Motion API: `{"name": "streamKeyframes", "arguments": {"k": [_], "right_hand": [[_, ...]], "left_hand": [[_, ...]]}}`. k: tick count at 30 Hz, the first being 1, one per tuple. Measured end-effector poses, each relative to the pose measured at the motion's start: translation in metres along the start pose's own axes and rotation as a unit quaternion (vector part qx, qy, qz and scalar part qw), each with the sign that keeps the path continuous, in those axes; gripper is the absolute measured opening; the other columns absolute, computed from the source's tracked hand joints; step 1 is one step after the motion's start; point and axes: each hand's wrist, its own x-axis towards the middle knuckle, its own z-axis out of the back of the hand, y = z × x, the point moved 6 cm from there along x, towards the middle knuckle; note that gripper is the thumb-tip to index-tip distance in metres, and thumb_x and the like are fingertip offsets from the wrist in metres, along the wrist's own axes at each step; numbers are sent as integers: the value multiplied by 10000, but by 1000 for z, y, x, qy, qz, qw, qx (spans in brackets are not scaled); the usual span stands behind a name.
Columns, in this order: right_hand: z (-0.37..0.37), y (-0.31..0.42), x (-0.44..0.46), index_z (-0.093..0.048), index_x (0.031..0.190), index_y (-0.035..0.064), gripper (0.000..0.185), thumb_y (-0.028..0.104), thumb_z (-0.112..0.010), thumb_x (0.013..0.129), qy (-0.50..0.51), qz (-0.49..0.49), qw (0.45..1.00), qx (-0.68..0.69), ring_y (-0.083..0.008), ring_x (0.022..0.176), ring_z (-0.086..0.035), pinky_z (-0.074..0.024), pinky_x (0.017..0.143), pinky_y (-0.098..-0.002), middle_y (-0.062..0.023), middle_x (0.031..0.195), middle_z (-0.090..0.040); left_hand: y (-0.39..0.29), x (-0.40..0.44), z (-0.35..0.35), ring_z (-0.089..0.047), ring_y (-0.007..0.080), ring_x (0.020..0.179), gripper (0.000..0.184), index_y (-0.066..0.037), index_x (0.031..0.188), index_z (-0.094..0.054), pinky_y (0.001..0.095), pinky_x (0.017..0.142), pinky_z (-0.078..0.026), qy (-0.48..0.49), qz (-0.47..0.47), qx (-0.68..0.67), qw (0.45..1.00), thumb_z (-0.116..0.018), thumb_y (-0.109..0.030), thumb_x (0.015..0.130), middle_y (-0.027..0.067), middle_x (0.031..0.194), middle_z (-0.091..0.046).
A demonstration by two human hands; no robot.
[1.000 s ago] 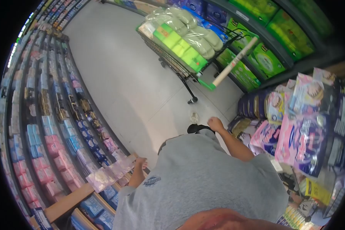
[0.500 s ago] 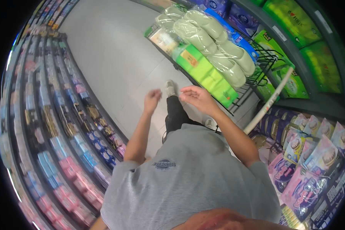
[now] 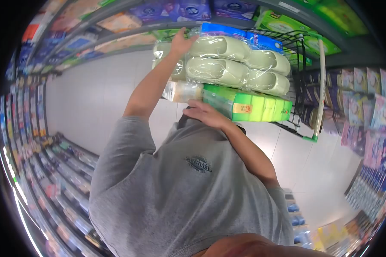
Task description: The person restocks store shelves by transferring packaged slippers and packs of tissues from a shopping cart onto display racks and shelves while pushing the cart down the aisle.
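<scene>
Our left hand (image 3: 183,43) has just swung up to the far end of the shopping cart (image 3: 321,90), over the bagged pale-green slippers (image 3: 218,73). Half a second ago both our hands hung over the floor, so the work now seems to be at the load. Its fingers look slightly bent, but we cannot tell whether they grip anything. Our right hand (image 3: 205,115) lies in front of our waist, just beside the green tissue multipack (image 3: 266,106), fingers loosely extended and nothing visible in it.

The slippers lie on top in clear wrap, between that multipack and a blue pack (image 3: 227,31) along the cart's far side. We can read "10" on the multipack's orange label; the blue pack's lettering is too small. Our grey T-shirt (image 3: 188,201) seems to say "BROOKLYN". Farther out, purple packs (image 3: 188,10) line a shelf, their emblems unreadable to us.
</scene>
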Motion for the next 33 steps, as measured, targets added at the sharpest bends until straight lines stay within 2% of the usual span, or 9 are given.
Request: {"name": "streamKeyframes", "arguments": {"k": [2,6,9,15,21,24,28,31,33], "right_hand": [[1,-13,13,-402,1336,-45,825,551,-635,815,-61,-29,998,9,-264,1187,-493,-437,934,-336,-184,1276,-514],[12,-35,39,-413,1337,-8,790,555,-614,822,-128,-63,975,173,-251,1162,-494,-430,945,-366,-166,1266,-499],[16,-53,64,-402,1336,6,728,509,-605,851,-181,-43,933,307,-248,1105,-520,-433,941,-371,-154,1239,-488],[27,-34,73,-504,1222,9,534,349,-672,847,-312,83,835,445,-201,1035,-557,-469,877,-394,-121,1160,-549],[22,37,23,-472,1198,-78,501,166,-695,822,-433,126,819,354,-262,1067,-560,-531,872,-446,-152,1188,-555],[16,94,-25,-524,1141,-63,398,135,-677,831,-451,165,841,249,-215,973,-601,-507,801,-348,-134,1086,-615],[26,106,-87,-558,1145,-33,360,136,-655,842,-508,273,805,135,-159,905,-608,-476,766,-283,-100,1039,-645],[18,101,-157,-568,1142,-25,352,106,-660,829,-589,171,789,43,-134,898,-595,-465,787,-267,-83,1026,-645],[14,86,-190,-575,1114,-39,337,98,-658,818,-582,210,783,65,-123,886,-578,-461,794,-274,-73,1006,-643]], "left_hand": [[9,8,-11,-515,339,1187,886,47,1336,-412,372,997,-405,71,99,15,992,-757,-436,678,254,1267,-529],[39,9,-31,-505,343,1199,974,73,1351,-371,368,1015,-386,158,87,9,984,-784,-446,637,257,1278,-520],[30,0,-21,-646,223,792,823,72,1335,-366,334,608,-532,182,172,-142,958,-799,-180,683,186,1031,-615],[36,-28,-3,-648,251,809,300,13,1052,-551,397,640,-571,297,255,-340,855,-596,-124,789,135,969,-611],[9,-62,38,-614,262,963,272,4,1057,-563,428,829,-521,363,273,-458,764,-545,-120,815,132,1046,-619],[-30,-64,54,-566,279,1092,389,17,1192,-510,445,1003,-403,368,232,-595,676,-544,-62,812,159,1176,-583],[-110,-79,59,-545,295,1140,610,56,1328,-370,420,977,-434,390,96,-605,688,-568,18,752,189,1240,-542],[-158,-109,33,-560,299,1112,636,70,1323,-367,406,980,-433,491,33,-562,665,-592,31,730,198,1230,-543],[-166,-135,7,-535,300,1152,698,75,1329,-371,396,1004,-411,529,54,-543,650,-620,49,677,189,1239,-541]]}}
